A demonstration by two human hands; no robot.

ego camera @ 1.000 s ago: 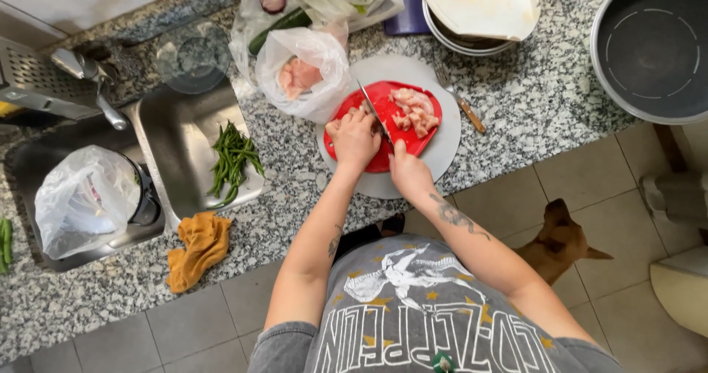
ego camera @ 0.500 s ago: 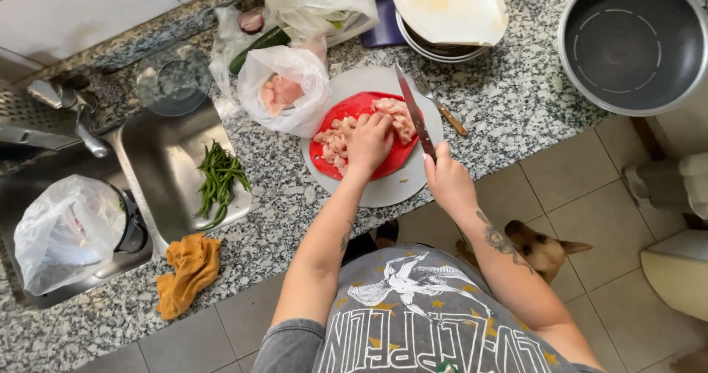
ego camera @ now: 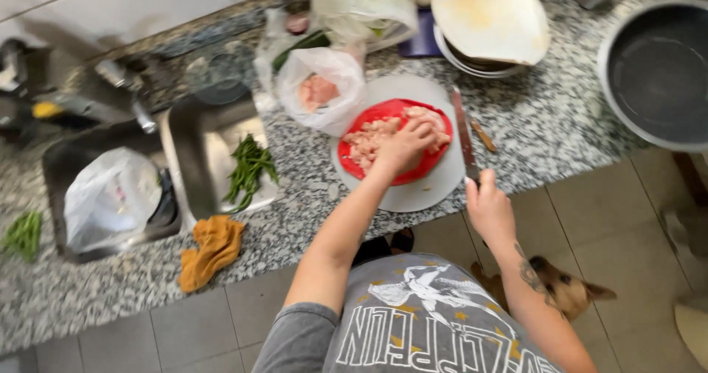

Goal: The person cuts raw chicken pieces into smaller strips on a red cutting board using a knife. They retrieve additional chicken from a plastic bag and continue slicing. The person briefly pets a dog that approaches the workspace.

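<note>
Home kitchen. Shown by: speckled granite counter (ego camera: 560,122); steel sink (ego camera: 110,159) with tap (ego camera: 140,111); white wall tiles (ego camera: 110,4); red board (ego camera: 391,140) with cut raw meat; knife (ego camera: 463,133); stacked plates (ego camera: 487,26); large pan (ego camera: 656,70); dog (ego camera: 560,288) on tiled floor.

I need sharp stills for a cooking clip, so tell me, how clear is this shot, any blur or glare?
Head view: soft motion blur throughout, worst at the left edge by the faucet; left hand over the red plate and right hand with the knife look smeared. Even daylight, mild sheen on the dark pan.
</note>
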